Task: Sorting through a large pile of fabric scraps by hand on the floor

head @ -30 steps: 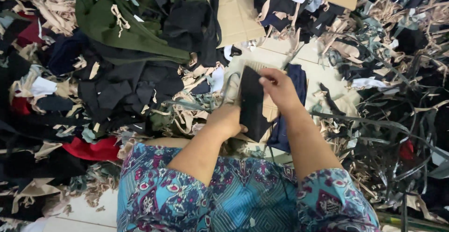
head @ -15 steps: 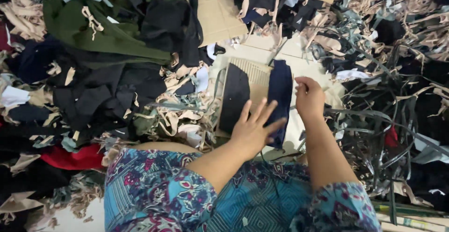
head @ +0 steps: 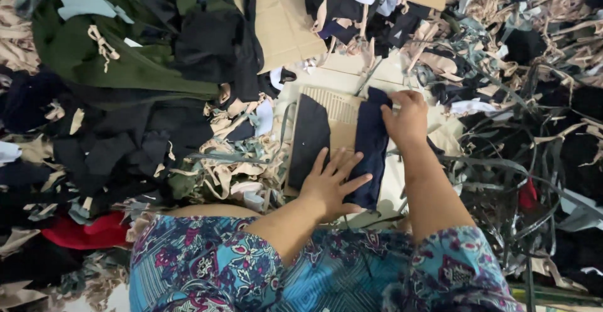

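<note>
- Navy fabric strip (head: 370,145) lies lengthwise down the right half of a ribbed beige board (head: 342,108), its top end near the board's far edge and its bottom end hanging past the near edge; laid this way the flat board backs it along most of its length.
- Left hand (head: 330,183) rests flat at the near end of the board, fingers spread wide, with the outer fingers touching the lower part of the navy strip. It grips nothing; the open palm looks like a pressing hold that keeps the cloth from sliding.
- Right hand (head: 407,116) sits at the far right corner of the board, fingers curled narrow over the strip's upper end. It seems to pinch the cloth there, though the fingertips are hidden, so the grip itself cannot be confirmed.
- Black fabric piece (head: 309,137) lies on the left half of the board, beside the navy strip and apart from it, with bare ribbed surface showing between the two.
- Left of the board, heaps of dark and olive-green offcuts (head: 125,67) pile up; beige and grey trimmings (head: 232,164) lie against its left edge.
- Beyond the board a sheet of cardboard (head: 282,20) leans among the scraps.
- Right of the board lies a tangle of thin dark strips (head: 534,161).
</note>
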